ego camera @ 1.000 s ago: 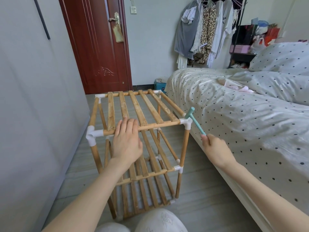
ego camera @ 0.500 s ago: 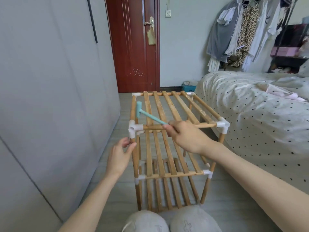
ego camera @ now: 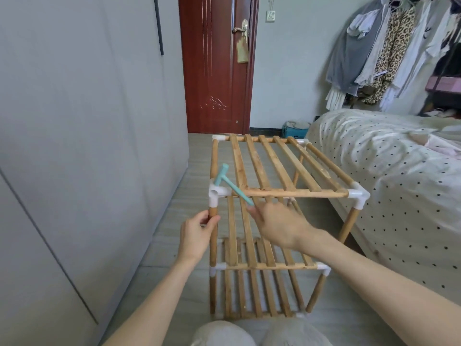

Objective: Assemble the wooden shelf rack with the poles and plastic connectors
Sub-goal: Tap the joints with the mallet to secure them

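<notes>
Since half a second ago the left hand [ego camera: 198, 233] has closed round the near-left pole [ego camera: 213, 236] to steady the rack [ego camera: 279, 181] at frame centre while the right hand [ego camera: 279, 224] pinches the small teal hammer [ego camera: 230, 184] over the white corner connector [ego camera: 216, 193] — likely tapping it home — on grey floor [ego camera: 172, 221] between wardrobe [ego camera: 87, 121] and dotted bed [ego camera: 399, 186].

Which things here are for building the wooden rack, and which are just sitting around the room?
For the job:
wooden rack
white corner connector
front-left pole, gripped by the left hand
small teal hammer, held by the right hand

Just lying about:
spotted bed
hanging clothes
red door
blue box
</notes>
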